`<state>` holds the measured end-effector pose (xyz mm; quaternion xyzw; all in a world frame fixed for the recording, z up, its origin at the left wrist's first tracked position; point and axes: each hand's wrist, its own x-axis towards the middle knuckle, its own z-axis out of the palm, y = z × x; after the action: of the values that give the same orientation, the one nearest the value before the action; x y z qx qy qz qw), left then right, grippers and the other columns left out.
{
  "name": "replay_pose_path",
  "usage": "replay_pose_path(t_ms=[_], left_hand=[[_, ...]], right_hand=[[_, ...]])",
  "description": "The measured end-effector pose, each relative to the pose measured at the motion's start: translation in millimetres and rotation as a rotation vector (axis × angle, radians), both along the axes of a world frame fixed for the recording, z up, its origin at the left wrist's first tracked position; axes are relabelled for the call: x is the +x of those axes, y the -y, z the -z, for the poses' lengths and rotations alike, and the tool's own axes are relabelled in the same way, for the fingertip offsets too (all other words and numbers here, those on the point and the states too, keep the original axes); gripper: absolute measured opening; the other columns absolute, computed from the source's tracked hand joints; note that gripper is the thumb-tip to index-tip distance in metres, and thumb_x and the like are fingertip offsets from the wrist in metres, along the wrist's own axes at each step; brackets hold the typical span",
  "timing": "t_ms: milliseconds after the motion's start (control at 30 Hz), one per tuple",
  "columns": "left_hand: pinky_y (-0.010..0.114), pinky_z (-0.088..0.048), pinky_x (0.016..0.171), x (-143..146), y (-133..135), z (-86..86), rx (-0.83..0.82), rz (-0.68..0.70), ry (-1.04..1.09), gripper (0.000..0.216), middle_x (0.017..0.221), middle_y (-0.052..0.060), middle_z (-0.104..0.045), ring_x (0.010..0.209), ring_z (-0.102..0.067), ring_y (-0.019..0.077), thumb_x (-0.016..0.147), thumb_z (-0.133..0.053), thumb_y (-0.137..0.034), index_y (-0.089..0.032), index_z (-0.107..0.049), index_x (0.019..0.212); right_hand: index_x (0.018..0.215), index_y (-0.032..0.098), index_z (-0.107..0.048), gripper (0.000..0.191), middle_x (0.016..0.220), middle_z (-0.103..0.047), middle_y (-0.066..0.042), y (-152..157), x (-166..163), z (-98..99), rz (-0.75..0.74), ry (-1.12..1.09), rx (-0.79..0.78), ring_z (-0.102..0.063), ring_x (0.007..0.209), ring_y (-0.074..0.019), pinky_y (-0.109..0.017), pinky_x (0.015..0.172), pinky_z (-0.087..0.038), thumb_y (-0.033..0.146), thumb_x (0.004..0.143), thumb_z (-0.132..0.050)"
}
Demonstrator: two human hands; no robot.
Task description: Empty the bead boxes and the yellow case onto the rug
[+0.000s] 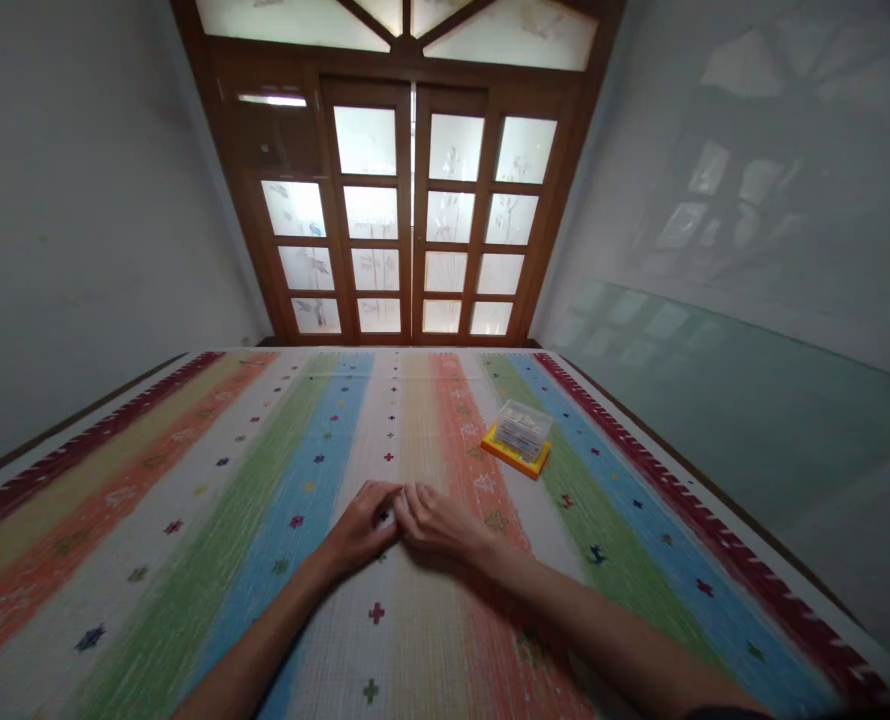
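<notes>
Both forearms reach forward, left hand (361, 525) and right hand (439, 520) meeting fingertip to fingertip on the striped mat (190, 520), fingers curled narrow; what they pinch, I cannot tell. The plastic box (518, 436) lies well apart, open mat all around.

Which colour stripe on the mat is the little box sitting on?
The box sits mostly on the whitish stripe between the orange-red stripe and the green stripe on the right, not on any blue one.
</notes>
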<state>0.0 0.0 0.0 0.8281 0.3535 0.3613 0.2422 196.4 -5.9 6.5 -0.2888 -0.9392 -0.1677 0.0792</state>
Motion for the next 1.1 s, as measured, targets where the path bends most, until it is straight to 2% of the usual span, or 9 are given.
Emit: replay_pose_path(t_ms=[100,233,433,533,700,800,933,1000,1100], left_hand=[[0.047,-0.053,0.097,-2,-1,2.6,-0.037,-0.024,0.017,0.047,0.117,0.012,-0.068,0.108,-0.065,0.0256,0.084,-0.072,-0.031,-0.020,-0.058,0.127],[0.051,-0.051,0.104,-5,0,4.4,-0.132,-0.050,0.123,0.061,0.125,0.014,-0.067,0.118,-0.065,0.0277,0.086,-0.071,-0.036,-0.022,-0.047,0.140],[0.047,-0.056,0.099,-10,2,-0.4,-0.345,0.090,0.243,0.052,0.132,0.016,-0.065,0.111,-0.069,0.0247,0.089,-0.065,-0.032,-0.021,-0.050,0.138],[0.044,-0.058,0.095,-18,-4,-1.5,-0.397,0.037,0.263,0.055,0.137,0.016,-0.062,0.106,-0.069,0.0225,0.086,-0.067,-0.031,-0.020,-0.054,0.138],[0.046,-0.058,0.098,-61,-20,-3.7,-0.335,-0.208,0.256,0.062,0.139,0.015,-0.059,0.109,-0.068,0.0224,0.083,-0.067,-0.038,-0.023,-0.054,0.141],[0.046,-0.060,0.095,-101,-25,-7.2,-0.232,-0.424,0.206,0.060,0.133,0.013,-0.059,0.107,-0.069,0.0243,0.081,-0.066,-0.045,-0.023,-0.058,0.137],[0.050,-0.061,0.094,-148,-25,-11.1,-0.006,-0.644,0.074,0.054,0.129,0.012,-0.058,0.110,-0.067,0.0276,0.083,-0.062,-0.043,-0.023,-0.061,0.133],[0.053,-0.058,0.099,-162,-25,-11.7,0.150,-0.678,-0.032,0.049,0.125,0.012,-0.060,0.114,-0.065,0.0298,0.085,-0.059,-0.041,-0.023,-0.062,0.131],[0.054,-0.053,0.107,-169,-25,-10.0,0.283,-0.617,-0.168,0.042,0.127,0.013,-0.062,0.118,-0.064,0.0304,0.091,-0.051,-0.038,-0.024,-0.063,0.129]], right_hand=[[0.120,0.010,-0.058,0.025,0.106,-0.073,-0.019,-13,7,-12.4,0.042,-0.128,-0.245,-0.073,0.092,-0.0263,-0.037,0.078,-0.059,0.011,0.099,-0.046],[0.134,0.016,-0.051,0.042,0.120,-0.071,-0.015,-31,19,-21.9,0.154,-0.597,-0.504,-0.072,0.100,-0.0235,-0.035,0.084,-0.057,0.014,0.092,-0.055],[0.121,0.020,-0.055,0.028,0.105,-0.069,-0.007,-53,15,-15.8,0.333,-1.185,-0.923,-0.070,0.067,-0.0149,-0.028,0.061,-0.057,0.025,0.093,-0.054],[0.122,0.020,-0.054,0.030,0.110,-0.067,-0.009,-55,10,-12.2,0.344,-1.279,-1.035,-0.072,0.076,-0.0167,-0.030,0.066,-0.060,0.031,0.094,-0.057],[0.122,0.018,-0.057,0.028,0.124,-0.066,-0.016,-46,22,-3.5,0.328,-1.153,-0.953,-0.071,0.102,-0.0211,-0.039,0.089,-0.059,0.028,0.096,-0.059],[0.114,0.018,-0.062,0.021,0.120,-0.070,-0.014,-36,34,6.0,0.298,-1.033,-0.895,-0.069,0.108,-0.0216,-0.042,0.097,-0.056,0.025,0.095,-0.060],[0.110,0.018,-0.067,0.021,0.116,-0.073,-0.012,-25,38,17.7,0.298,-1.063,-0.834,-0.070,0.108,-0.0216,-0.044,0.100,-0.054,0.021,0.090,-0.060],[0.107,0.018,-0.068,0.022,0.114,-0.074,-0.012,-20,35,20.3,0.306,-1.097,-0.781,-0.070,0.106,-0.0221,-0.045,0.100,-0.054,0.021,0.088,-0.059],[0.100,0.018,-0.070,0.019,0.115,-0.075,-0.012,-16,31,19.8,0.273,-1.086,-0.711,-0.070,0.107,-0.0229,-0.045,0.100,-0.053,0.020,0.085,-0.059]])
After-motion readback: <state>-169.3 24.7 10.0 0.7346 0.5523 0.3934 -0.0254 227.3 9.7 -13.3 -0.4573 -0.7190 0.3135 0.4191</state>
